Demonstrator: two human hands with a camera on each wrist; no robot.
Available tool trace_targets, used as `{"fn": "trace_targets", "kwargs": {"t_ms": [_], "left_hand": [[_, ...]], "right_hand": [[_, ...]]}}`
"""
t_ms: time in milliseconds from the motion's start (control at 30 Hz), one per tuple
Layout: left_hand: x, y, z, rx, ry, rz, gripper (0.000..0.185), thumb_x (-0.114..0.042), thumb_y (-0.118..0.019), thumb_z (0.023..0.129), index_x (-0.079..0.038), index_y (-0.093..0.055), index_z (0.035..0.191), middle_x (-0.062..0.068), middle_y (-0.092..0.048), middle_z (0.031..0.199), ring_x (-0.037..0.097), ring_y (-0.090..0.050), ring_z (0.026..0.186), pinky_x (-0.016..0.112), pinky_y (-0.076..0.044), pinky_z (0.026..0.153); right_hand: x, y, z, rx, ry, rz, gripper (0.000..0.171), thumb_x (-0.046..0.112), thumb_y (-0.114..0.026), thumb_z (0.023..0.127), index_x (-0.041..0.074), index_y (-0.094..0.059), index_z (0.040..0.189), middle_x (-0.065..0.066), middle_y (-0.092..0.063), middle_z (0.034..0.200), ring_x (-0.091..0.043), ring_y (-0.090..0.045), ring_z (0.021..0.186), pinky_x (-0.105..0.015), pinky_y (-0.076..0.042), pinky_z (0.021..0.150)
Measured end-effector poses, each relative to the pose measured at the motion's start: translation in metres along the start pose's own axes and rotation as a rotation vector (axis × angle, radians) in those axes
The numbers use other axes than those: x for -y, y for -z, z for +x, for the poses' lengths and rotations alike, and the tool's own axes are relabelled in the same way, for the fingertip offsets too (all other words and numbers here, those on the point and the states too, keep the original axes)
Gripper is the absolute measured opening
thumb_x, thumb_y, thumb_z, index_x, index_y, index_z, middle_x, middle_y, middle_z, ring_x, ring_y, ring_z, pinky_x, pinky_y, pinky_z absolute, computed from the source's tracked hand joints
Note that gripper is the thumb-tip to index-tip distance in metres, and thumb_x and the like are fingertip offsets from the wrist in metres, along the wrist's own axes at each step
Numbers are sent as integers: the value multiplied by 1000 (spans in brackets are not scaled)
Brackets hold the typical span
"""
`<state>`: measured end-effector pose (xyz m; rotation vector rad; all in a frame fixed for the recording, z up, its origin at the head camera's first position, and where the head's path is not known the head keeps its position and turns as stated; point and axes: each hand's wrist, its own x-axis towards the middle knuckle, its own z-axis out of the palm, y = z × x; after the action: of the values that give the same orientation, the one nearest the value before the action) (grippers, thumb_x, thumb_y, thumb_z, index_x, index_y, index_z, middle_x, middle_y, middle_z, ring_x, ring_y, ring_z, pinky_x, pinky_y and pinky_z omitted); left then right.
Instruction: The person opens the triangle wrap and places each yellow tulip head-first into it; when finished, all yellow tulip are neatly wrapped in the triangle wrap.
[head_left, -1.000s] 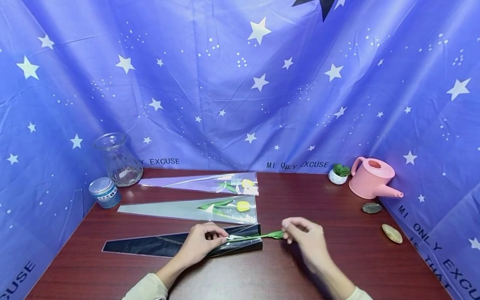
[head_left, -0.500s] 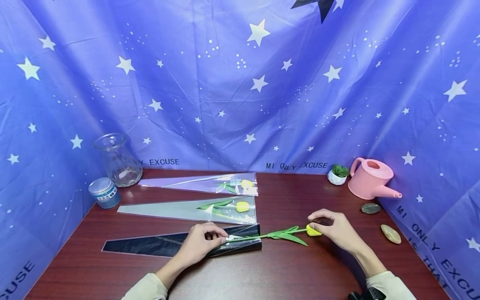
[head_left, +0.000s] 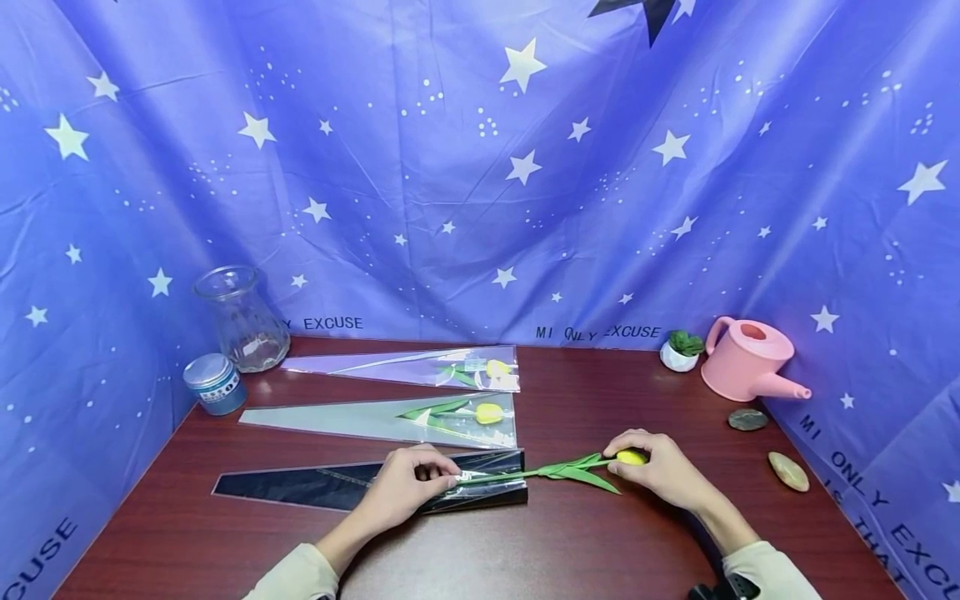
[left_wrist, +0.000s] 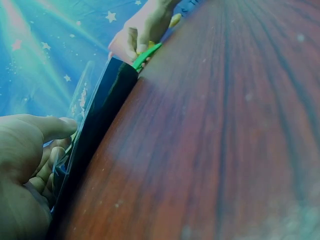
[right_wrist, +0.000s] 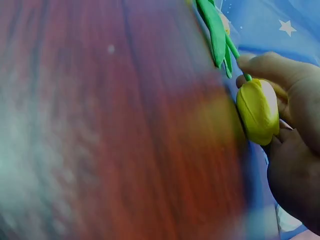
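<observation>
In the head view, my left hand pinches the black flower sleeve near its wide end. Its thumb and fingers grip the clear film of the sleeve in the left wrist view. A yellow tulip has its green stem lying into the sleeve's mouth, the lower end reaching my left fingertips. Its leaves stay outside, to the right of the mouth. My right hand pinches the tulip's stem just under the bloom, the bloom lying against the palm side.
Behind lie a grey sleeve and a purple sleeve, each with a yellow tulip. A glass vase and blue jar stand left. On the right are a pink watering can, potted plant and two stones.
My right hand has moved right from the leaves to the bloom, then shifted slightly left onto the stem below it. The leaves have spread into view. My left hand keeps its place.
</observation>
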<state>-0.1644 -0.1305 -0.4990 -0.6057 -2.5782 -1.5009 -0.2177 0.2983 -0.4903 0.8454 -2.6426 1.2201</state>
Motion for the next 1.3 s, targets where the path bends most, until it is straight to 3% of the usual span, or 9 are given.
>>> {"fn": "trace_targets", "kwargs": {"t_ms": [300, 533, 867, 1133, 1300], "left_hand": [[-1, -1, 3, 1, -14, 25, 13, -18, -83, 86, -30, -80, 90, -14, -68, 78, -3, -58, 67, 19, -50, 61], [-2, -2, 4, -3, -7, 47, 14, -18, -83, 85, -31, -80, 90, -17, -67, 78, -3, -58, 68, 20, -50, 62], [-1, -1, 4, -3, -21, 39, 14, -16, -83, 86, -28, -80, 91, -13, -68, 79, -2, -58, 68, 19, -49, 62], [-2, -2, 4, -3, -22, 32, 13, -15, -83, 86, -27, -80, 91, -12, -69, 81, -2, -58, 70, 19, -49, 63], [0, -3, 5, -4, -39, 32, 15, -14, -83, 85, -28, -80, 91, -12, -70, 81, -3, -58, 70, 19, -50, 62]], "right_hand": [[16, -4, -3, -38, 74, -13, 21, 4, -84, 82, 23, -76, 86, 4, -73, 90, -5, -63, 87, -15, -48, 74], [35, -20, -3, -80, 130, 15, 22, 1, -85, 79, 20, -77, 86, 1, -73, 88, -8, -63, 85, -15, -47, 70], [64, -54, 11, -80, 93, 67, 21, 1, -84, 80, 20, -77, 84, -5, -74, 86, -10, -62, 82, -18, -49, 67], [75, -78, 23, -35, 39, 63, 20, 7, -84, 83, 25, -77, 83, 9, -73, 85, -9, -62, 82, -20, -50, 68], [73, -86, 25, -17, 28, 50, 19, 8, -83, 84, 26, -77, 82, 6, -74, 86, -7, -61, 82, -20, -49, 69]]}}
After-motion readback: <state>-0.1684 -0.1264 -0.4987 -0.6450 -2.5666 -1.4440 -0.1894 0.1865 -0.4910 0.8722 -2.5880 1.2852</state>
